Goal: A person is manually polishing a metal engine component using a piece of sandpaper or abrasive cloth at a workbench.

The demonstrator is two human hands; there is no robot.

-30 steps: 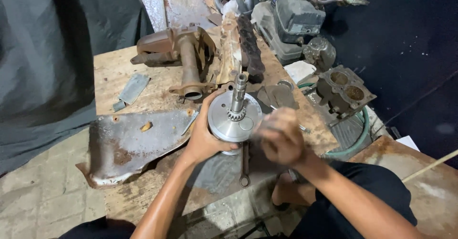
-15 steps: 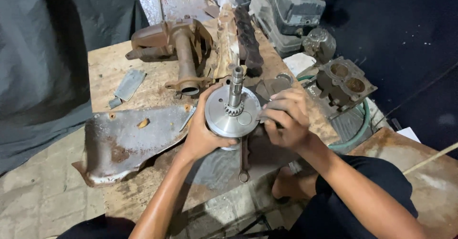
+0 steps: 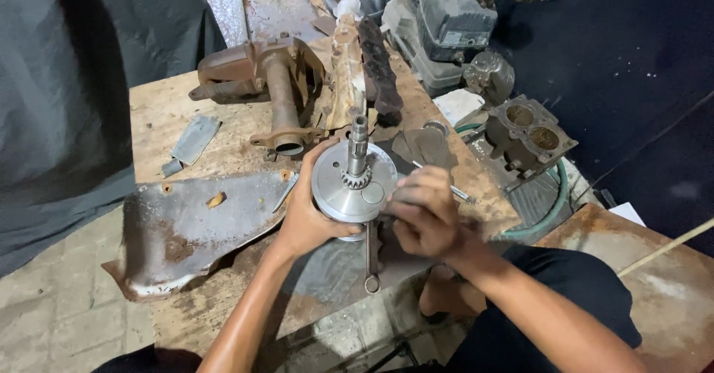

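So the left hand (image 3: 309,220) is wrapped around the rim of a round silver metal crank wheel with an upright shaft and a small toothed gear at its base (image 3: 354,187), fingers curled over the far edge, thumb side toward the body. It's a firm grasp, holding the wheel just above the middle of the worn wooden workbench (image 3: 160,120). The right hand (image 3: 424,213) sits against the wheel's right edge with fingers bunched; it touches the rim, but I can't tell if it's pinching something small or just pressing there.

Right under the hands lies a slim steel ring spanner (image 3: 371,258), pointing toward the person, on a dark grey sheet (image 3: 335,269). To the left is a rusty bent sheet-metal cover (image 3: 186,228), lying flat and well worn. Behind the wheel there's a rust-brown cast housing with a tube opening (image 3: 271,90), tube mouth facing the wheel; I can't see anything inside.

Container-ish stuff: off the right side of the bench sits a grey cylinder block with two round bores (image 3: 529,131), bores open upward and looking empty. A green hose (image 3: 554,202) loops beside it. Further back is a grey engine casing (image 3: 450,16).
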